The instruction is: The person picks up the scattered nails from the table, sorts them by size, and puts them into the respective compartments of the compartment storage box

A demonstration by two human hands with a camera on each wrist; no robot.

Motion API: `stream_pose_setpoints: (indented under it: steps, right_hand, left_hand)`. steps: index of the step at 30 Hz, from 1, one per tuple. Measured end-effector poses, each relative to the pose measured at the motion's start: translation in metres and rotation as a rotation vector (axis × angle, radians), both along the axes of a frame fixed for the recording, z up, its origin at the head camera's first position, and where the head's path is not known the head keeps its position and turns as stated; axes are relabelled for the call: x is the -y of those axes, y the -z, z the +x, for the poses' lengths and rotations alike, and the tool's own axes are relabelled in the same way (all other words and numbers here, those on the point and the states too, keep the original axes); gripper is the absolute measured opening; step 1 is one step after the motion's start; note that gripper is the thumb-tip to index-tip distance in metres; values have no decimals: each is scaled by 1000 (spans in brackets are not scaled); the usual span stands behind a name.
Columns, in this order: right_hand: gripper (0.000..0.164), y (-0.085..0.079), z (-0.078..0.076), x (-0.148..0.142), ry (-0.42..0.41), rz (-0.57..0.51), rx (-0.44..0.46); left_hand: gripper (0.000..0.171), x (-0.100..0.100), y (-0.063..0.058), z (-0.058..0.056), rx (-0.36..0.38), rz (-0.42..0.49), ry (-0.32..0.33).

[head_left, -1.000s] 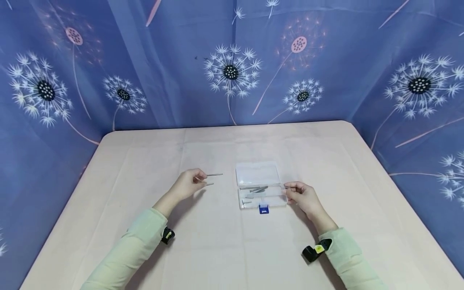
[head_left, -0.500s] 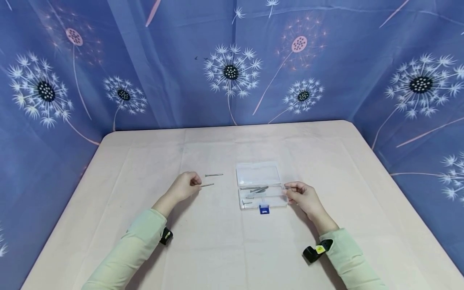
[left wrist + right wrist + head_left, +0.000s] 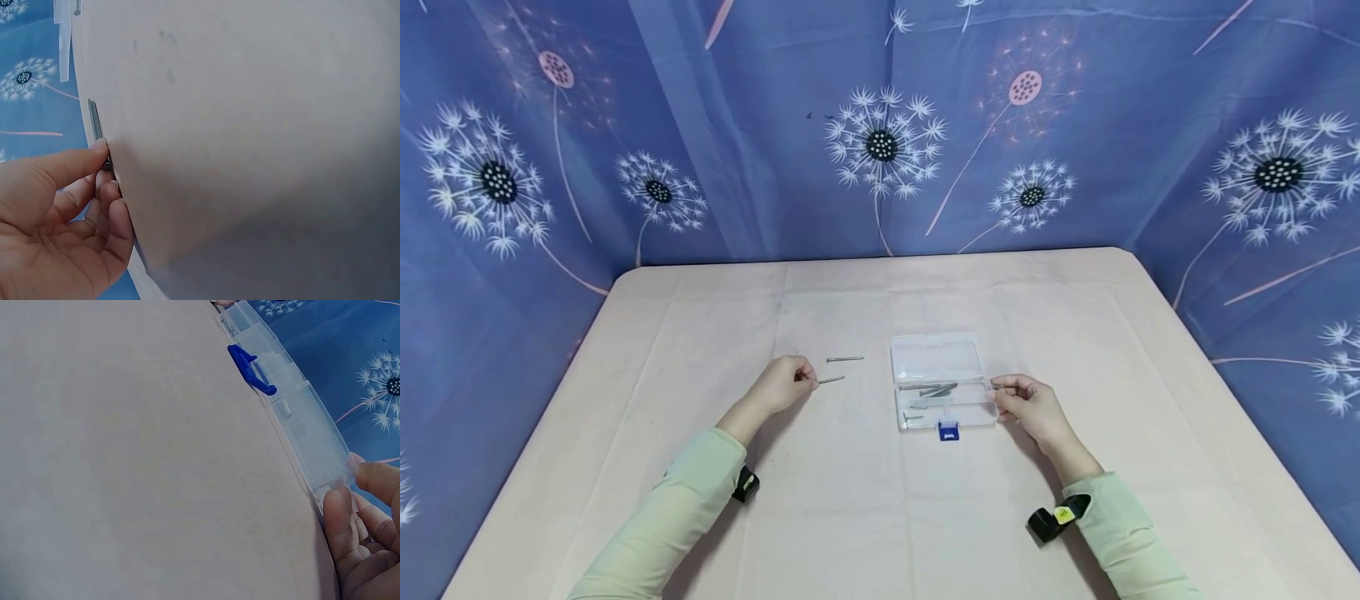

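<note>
My left hand (image 3: 781,386) pinches one end of a thin metal nail (image 3: 831,380) between thumb and fingertips, low over the table. In the left wrist view the nail's shaft (image 3: 95,122) points away from the left hand (image 3: 69,206). A second nail (image 3: 846,359) lies just beyond it, roughly parallel, its head towards the left. My right hand (image 3: 1028,407) grips the right end of a clear plastic compartment box (image 3: 973,414). The box lies with its lid (image 3: 935,358) folded back. Several metal nails (image 3: 937,390) sit in its rear compartment, with smaller pieces (image 3: 913,417) at the front left.
A blue latch (image 3: 949,431) hangs from the box's front edge. Pale cloth covers the table (image 3: 865,508). Blue dandelion-print curtains (image 3: 760,158) stand behind it and at both sides. Black wrist cameras (image 3: 745,484) sit on both forearms.
My left hand has let go of the farther nail, which now lies on the table, and drawn back slightly to the nearer one. The right hand stays on the box.
</note>
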State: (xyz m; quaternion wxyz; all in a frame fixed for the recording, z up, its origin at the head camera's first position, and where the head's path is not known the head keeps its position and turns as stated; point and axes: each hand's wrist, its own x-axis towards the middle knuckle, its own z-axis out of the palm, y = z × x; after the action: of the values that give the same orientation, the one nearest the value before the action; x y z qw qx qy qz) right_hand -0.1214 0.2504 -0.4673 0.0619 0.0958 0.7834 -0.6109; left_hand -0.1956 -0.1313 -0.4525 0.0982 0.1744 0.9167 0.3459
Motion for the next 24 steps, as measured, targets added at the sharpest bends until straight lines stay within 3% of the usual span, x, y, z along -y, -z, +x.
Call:
stream_pose_setpoints:
  steps: [8, 13, 20, 24]
  right_hand:
    - [38, 0, 0, 0, -1, -3, -2]
    - [37, 0, 0, 0, 6, 5, -7]
    - [36, 0, 1, 0, 2, -1, -15]
    - [36, -1, 1, 0, 1, -10, -18]
  left_hand:
    - [8, -2, -4, 4, -54, -139, 65]
    - [8, -2, -4, 5, -52, -161, 23]
    - [8, 0, -2, 3, -44, -50, -108]
    - [6, 2, 0, 0, -23, 51, -140]
